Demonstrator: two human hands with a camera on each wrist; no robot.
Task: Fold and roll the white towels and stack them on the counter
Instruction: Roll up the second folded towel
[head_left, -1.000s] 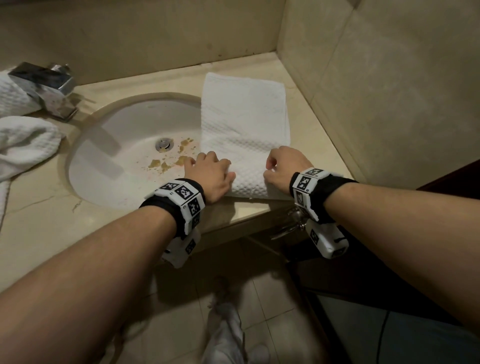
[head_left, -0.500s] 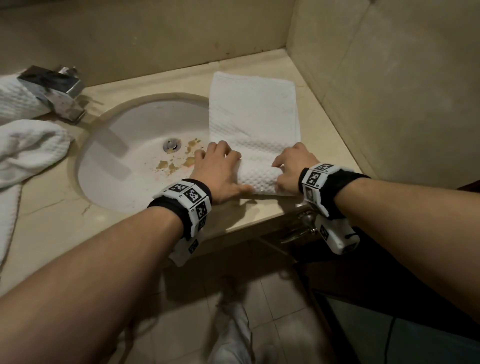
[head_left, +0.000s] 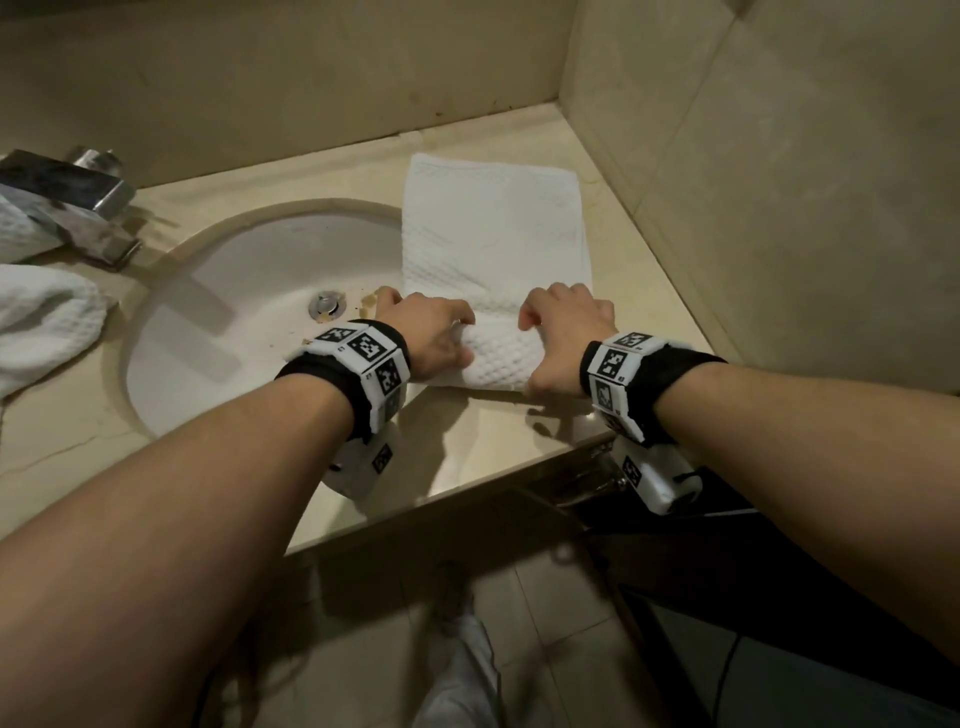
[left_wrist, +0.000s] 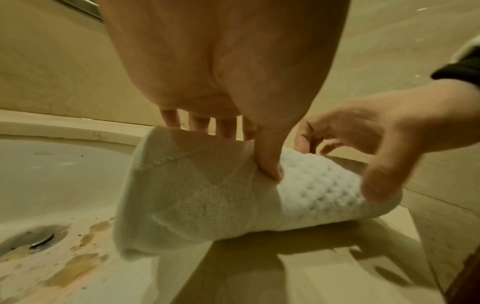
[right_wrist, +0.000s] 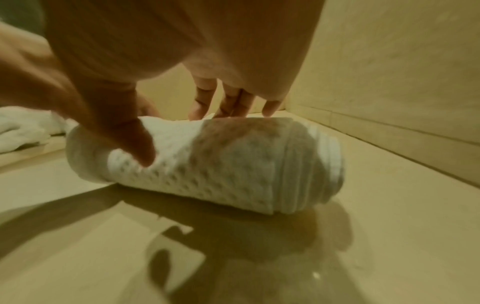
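Observation:
A white waffle towel (head_left: 496, 234) lies as a long folded strip on the beige counter (head_left: 519, 441), right of the sink. Its near end is wound into a thick roll (head_left: 496, 361). My left hand (head_left: 428, 335) grips the roll's left end, fingers curled over the top and thumb pressed into the near side (left_wrist: 267, 160). My right hand (head_left: 563, 332) grips the right end the same way. The left wrist view shows the roll (left_wrist: 207, 195) overhanging the basin edge. In the right wrist view the roll (right_wrist: 221, 164) lies on the counter under my right thumb (right_wrist: 130, 135).
The oval sink (head_left: 234, 332) with brown stains by the drain sits left of the towel. A chrome faucet (head_left: 67, 197) and more white towels (head_left: 41, 317) lie at the far left. Tiled walls close the back and right. The counter's front edge runs just below my wrists.
Both hands have moved away from the counter's front edge, turning the towel's near end over. The roll is thicker and the flat strip beyond it shorter.

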